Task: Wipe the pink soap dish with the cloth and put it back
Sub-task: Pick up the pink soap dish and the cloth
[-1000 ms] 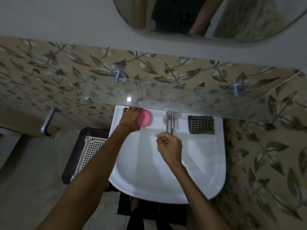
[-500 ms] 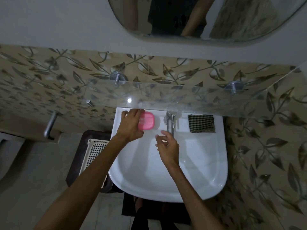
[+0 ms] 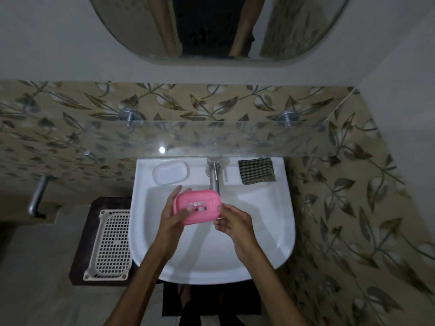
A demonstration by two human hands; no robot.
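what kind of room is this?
Almost certainly a small bathroom: a white wall-hung washbasin with a metal tap, a mirror above it, and leaf-patterned wall tiles around a glass shelf.

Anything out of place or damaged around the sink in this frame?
Nothing damaged or spilled. The pink soap dish is held over the basin by both hands; the cloth lies untouched on the sink rim, right of the tap.

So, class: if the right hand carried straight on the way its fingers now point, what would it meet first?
The right hand points up and left, its fingertips already at the edge of the pink soap dish that the left hand holds. It would likely press into that dish first, though depth is hard to judge.
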